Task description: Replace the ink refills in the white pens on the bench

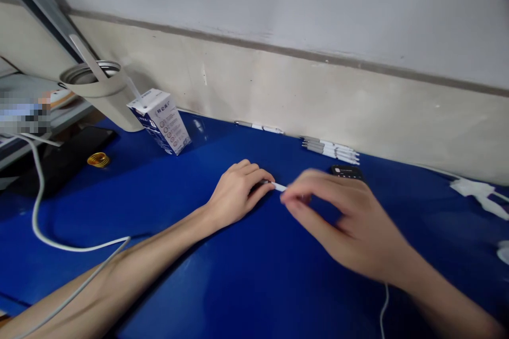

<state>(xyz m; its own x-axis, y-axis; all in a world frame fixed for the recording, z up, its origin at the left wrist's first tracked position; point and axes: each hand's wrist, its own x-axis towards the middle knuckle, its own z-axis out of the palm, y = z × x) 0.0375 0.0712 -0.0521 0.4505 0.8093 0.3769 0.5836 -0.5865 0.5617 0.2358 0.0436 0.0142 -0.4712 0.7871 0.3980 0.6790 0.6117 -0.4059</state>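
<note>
White pen (277,186) sits mostly inside the left hand (238,194), with only a short white end showing past the fingers, just above the middle of the frame. It looks light, stiff and smooth, so it should be easy to lift but could roll on the slick surface. The exposed end seems the natural place to pinch it, and a firm hold along the barrel would keep it from slipping.

The left fingers curl closed around the pen, with the forearm lying low across the blue tabletop (246,286) from the lower left. The right hand (342,228) comes in from the lower right, wrist raised and palm down. Its thumb and forefinger (288,196) reach toward the pen's end, slightly parted and a little blurred; I cannot tell whether they touch it.

A row of white-and-grey pens (330,150) lies against the wall, upper centre, with a single pen (258,127) to its left. A small black device (345,172) sits just beyond the right hand.
</note>
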